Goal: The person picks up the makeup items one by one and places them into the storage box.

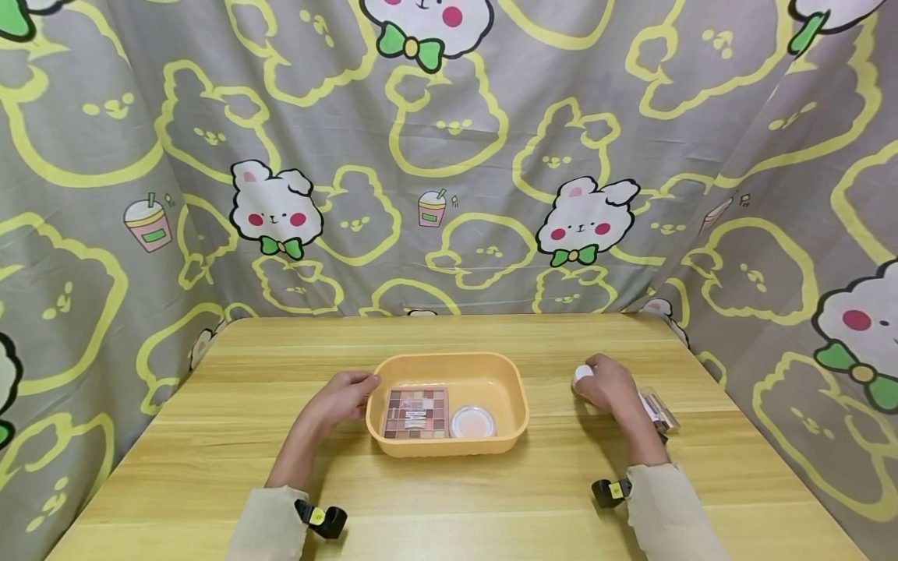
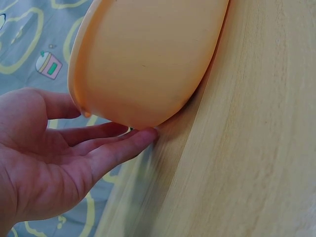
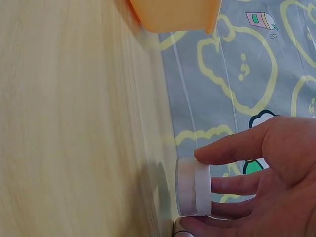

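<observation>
My left hand (image 1: 342, 399) holds the near-left wall of an orange-yellow plastic basin (image 1: 449, 448), one digit at the rim and the other fingers against the outside, as the left wrist view shows. Inside the basin lie a square eyeshadow palette (image 1: 417, 414) with many colour pans and a round compact (image 1: 473, 423) with a clear lid. Off to the right, my right hand (image 1: 607, 383) grips a short round cosmetic jar (image 3: 193, 186) with a white lid and a pinkish body. In the right wrist view the jar is turned on its side, close to the tabletop.
Several small cosmetic items (image 1: 658, 411) lie right of my right forearm, partly hidden by it. A wooden table (image 1: 449, 506) carries everything. Behind and on both sides hangs a grey curtain (image 1: 484, 257) with cartoon prints, close to the table's back edge.
</observation>
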### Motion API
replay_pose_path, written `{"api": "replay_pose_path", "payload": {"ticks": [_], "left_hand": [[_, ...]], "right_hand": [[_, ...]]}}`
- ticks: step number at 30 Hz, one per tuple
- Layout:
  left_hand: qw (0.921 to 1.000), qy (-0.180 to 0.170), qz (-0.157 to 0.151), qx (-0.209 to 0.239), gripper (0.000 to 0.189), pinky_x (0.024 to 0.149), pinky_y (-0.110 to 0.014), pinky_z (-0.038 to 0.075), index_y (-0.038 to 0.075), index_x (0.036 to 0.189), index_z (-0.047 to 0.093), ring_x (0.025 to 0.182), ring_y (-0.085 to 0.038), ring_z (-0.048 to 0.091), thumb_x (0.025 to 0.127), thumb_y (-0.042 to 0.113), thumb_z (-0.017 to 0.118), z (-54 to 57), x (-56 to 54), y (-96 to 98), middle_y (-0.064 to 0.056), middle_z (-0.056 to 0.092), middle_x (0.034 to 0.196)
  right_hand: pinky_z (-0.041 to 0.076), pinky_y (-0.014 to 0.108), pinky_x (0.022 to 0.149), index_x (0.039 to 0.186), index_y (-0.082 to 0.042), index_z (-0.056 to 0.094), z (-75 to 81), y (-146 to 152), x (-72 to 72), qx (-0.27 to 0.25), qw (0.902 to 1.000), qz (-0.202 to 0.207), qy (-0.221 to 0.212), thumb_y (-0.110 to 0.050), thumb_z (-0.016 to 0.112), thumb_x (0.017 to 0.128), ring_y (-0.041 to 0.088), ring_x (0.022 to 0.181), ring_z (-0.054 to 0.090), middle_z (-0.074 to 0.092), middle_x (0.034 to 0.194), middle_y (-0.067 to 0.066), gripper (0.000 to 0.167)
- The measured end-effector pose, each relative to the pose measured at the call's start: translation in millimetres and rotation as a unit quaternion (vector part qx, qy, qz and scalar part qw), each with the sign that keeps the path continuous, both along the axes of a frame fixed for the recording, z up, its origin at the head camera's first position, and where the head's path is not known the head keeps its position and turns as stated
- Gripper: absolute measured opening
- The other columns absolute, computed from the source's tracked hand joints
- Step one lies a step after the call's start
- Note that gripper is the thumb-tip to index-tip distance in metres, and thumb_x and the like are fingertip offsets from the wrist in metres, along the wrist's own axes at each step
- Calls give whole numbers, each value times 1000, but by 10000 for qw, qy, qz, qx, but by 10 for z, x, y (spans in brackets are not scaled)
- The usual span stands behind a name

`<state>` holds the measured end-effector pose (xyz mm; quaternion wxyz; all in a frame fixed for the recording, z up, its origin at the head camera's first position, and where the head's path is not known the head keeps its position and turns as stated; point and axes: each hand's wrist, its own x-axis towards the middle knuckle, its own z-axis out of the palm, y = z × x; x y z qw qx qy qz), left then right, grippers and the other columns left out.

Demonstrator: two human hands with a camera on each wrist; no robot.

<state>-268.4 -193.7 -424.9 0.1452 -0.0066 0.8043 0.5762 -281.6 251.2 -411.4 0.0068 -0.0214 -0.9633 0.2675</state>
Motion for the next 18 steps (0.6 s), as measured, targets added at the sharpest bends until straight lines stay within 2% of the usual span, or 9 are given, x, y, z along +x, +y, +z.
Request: {"api": "replay_pose_path", "payload": {"ticks": [9,18], "left_hand": [[10000,-6,-14,36,52,89,-39,60,-11,147,42,116,-30,66,109,25,44,-2,-1,-3,-27,62,133],[10000,1,-42,60,52,89,-39,60,-11,147,42,116,-29,66,109,25,45,-7,-8,-5,-27,62,132]], "right_hand": [[50,52,88,131,15,53,21,-18,3,-121,9999,-24,-119,-19,64,82,42,102,59,62,122,33,61],[50,47,83,129,12,56,59,-61,16,-186,9997,-21,-130,-23,67,81,38,98,60,63,119,31,60]]}}
